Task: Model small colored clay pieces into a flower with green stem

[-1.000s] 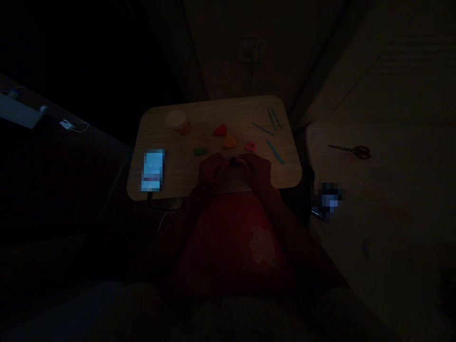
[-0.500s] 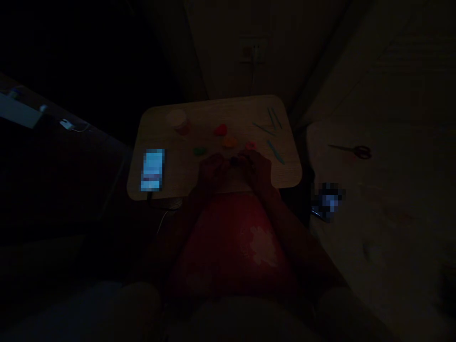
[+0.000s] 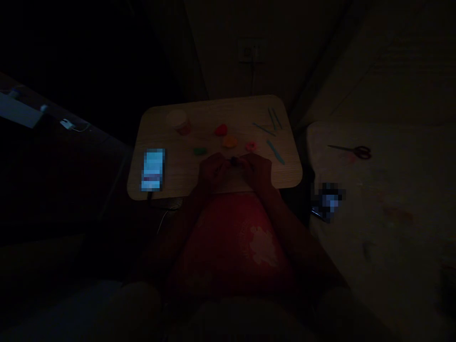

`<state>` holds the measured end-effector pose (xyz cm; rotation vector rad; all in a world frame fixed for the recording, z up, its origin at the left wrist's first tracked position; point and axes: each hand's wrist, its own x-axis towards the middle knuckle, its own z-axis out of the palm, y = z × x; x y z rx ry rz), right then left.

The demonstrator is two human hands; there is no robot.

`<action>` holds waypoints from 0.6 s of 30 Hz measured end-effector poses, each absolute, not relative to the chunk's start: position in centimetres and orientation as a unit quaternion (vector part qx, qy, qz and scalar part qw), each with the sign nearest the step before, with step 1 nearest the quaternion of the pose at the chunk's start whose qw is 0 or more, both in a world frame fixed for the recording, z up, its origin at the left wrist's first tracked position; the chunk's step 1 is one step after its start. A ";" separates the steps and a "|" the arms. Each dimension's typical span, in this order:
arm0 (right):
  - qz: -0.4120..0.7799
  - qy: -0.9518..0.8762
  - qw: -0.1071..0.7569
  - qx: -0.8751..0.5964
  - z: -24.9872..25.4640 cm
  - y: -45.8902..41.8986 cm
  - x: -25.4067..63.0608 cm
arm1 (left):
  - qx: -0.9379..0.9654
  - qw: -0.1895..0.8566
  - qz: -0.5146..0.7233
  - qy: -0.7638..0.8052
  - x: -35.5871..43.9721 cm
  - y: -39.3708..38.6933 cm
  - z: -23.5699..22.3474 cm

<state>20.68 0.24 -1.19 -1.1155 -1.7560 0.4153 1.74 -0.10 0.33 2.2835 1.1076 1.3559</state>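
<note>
Low over the front of a small wooden table, my left hand (image 3: pixel 213 170) and my right hand (image 3: pixel 257 170) meet with curled fingers. Between their fingertips is a small dark lump of what looks like modelling clay (image 3: pixel 233 160), pinched from both sides. Its exact shape is lost in the dim light. Just beyond the hands lie an orange piece (image 3: pixel 230 142), a red piece (image 3: pixel 221 130) and a green piece (image 3: pixel 200 150), like clay too. A pink ring-like piece (image 3: pixel 251 146) rests close past my right hand.
On the table (image 3: pixel 149 128) stand a lidded tub (image 3: pixel 178 121) and a lit phone (image 3: pixel 153 170) at left. A blue plastic knife (image 3: pixel 275 152) and several thin blue sticks (image 3: pixel 264 128) lie at right. Scissors (image 3: pixel 356 151) lie on the pale surface beyond the table's right side.
Both hands stay nearly in place around the dark lump, with only slight finger movement. The pieces on the table have not moved.
</note>
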 end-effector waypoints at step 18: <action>0.202 -0.710 0.502 -0.450 -1.9 0.7 20.8 | 0.790 0.132 0.465 0.377 1.8 -0.1 0.4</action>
